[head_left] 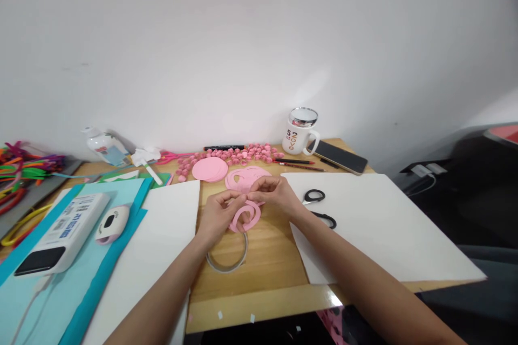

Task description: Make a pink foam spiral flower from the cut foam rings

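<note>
Item, frame centre: pink paper spiral (246, 215), partly rolled, pinched by left hand (218, 214) and right hand (272, 193). Finished pink rolled flowers (243, 154) lay heaped behind; cut spirals (246, 178) remained unrolled.

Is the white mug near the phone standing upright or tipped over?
Upright. The white mug stands on its base on the wooden table, its shiny lid on top and its handle at the side, beside the phone.
</note>
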`<state>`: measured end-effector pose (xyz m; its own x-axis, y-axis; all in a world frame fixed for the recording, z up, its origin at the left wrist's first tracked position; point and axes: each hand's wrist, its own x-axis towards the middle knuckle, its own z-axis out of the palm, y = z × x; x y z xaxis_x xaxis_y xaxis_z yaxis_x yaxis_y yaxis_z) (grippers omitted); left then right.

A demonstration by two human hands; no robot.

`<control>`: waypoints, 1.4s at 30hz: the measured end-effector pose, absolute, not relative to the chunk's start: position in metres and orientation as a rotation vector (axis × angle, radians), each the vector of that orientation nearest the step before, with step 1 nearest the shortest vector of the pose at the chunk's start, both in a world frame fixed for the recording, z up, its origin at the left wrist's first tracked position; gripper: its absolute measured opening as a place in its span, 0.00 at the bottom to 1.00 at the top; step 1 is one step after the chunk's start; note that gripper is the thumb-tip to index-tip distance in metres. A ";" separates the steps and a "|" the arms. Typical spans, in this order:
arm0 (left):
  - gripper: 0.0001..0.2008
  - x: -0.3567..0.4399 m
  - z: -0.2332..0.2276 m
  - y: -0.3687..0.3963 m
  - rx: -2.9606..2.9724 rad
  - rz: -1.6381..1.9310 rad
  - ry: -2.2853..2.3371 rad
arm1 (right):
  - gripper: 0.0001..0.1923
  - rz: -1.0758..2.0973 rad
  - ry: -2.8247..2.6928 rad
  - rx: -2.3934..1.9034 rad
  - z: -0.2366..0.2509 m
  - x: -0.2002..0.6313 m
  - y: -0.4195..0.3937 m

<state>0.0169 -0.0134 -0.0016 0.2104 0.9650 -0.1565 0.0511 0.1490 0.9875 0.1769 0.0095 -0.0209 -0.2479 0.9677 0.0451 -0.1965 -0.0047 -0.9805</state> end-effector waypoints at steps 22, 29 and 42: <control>0.12 0.015 -0.007 -0.011 1.257 0.959 1.151 | 0.13 1.689 -1.124 -0.949 -0.023 0.181 0.012; 0.14 0.017 -0.004 -0.011 1.234 0.929 1.179 | 0.18 1.692 -1.052 -0.940 -0.026 0.181 0.013; 0.13 0.016 -0.002 -0.014 1.244 0.914 1.176 | 0.14 1.569 -1.159 -0.929 -0.023 0.179 0.011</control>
<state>0.0155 -0.0140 -0.0017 0.1980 0.9680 -0.1542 0.0895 0.1388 0.9863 0.1792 0.0108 -0.0229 -0.2682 0.9625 -0.0400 -0.2444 -0.1081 -0.9636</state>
